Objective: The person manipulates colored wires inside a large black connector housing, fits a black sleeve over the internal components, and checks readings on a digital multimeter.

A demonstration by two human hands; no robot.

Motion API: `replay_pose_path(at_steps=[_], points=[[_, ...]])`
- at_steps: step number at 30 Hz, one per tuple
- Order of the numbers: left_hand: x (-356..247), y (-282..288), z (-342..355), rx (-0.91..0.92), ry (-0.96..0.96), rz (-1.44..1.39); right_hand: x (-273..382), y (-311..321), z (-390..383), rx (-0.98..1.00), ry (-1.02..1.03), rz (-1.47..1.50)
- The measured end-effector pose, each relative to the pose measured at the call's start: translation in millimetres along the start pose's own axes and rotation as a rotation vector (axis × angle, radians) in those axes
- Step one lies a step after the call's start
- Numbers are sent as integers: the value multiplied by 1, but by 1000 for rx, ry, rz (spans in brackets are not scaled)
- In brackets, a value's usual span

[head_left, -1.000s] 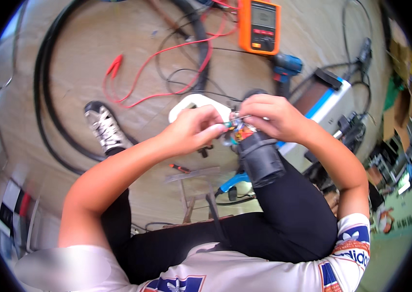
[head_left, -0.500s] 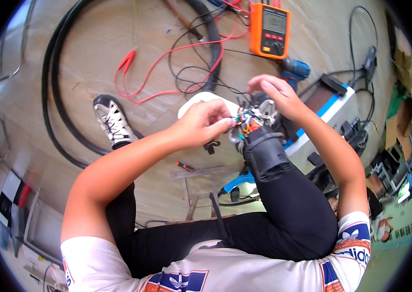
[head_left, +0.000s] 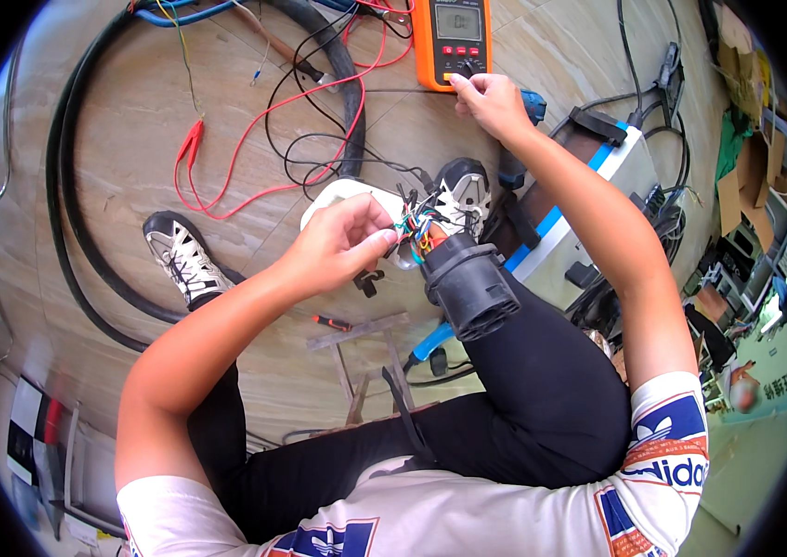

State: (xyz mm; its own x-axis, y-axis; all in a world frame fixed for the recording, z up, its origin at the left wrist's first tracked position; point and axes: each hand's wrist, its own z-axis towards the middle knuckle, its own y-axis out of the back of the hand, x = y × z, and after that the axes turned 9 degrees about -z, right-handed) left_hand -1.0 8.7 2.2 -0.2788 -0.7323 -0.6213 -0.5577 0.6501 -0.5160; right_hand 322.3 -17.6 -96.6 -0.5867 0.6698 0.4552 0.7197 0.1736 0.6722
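Note:
My left hand point(head_left: 342, 241) pinches thin coloured wires point(head_left: 416, 227) coming from a black cylindrical connector point(head_left: 468, 288) beside my right leg. The wire ends fan out above the connector. My right hand point(head_left: 486, 104) has its fingers curled, nothing visible in them, with a fingertip at the yellow button on the lower face of an orange handheld meter point(head_left: 449, 32). The meter's screen is lit, and its red and black leads lie looped across the tiled surface. A white pad point(head_left: 324, 209) is partly hidden behind my left hand.
A blue drill point(head_left: 533, 108), a red clip point(head_left: 189, 144), a thick cable coil point(head_left: 59, 213) and an orange-handled tool point(head_left: 333, 323) lie around me. A boxy device with blue trim point(head_left: 598, 172) stands right. A wooden stool point(head_left: 356, 330) is between my legs; cardboard and clutter fill the far right.
My right hand has left the wires and moved up to the orange meter. My left hand stays at the wires. The view has shifted slightly.

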Motion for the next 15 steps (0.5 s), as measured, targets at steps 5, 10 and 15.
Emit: replay_pose_path(at_steps=[5,10,15], points=[[0,2,1,40,45,-83,14,5,-3,-14,-63,-100],[3,3,2,5,19,-89,12,2,-1,-16,-50,-82],[3,4,2,4,20,-113,11,3,-2,2,-90,-37]])
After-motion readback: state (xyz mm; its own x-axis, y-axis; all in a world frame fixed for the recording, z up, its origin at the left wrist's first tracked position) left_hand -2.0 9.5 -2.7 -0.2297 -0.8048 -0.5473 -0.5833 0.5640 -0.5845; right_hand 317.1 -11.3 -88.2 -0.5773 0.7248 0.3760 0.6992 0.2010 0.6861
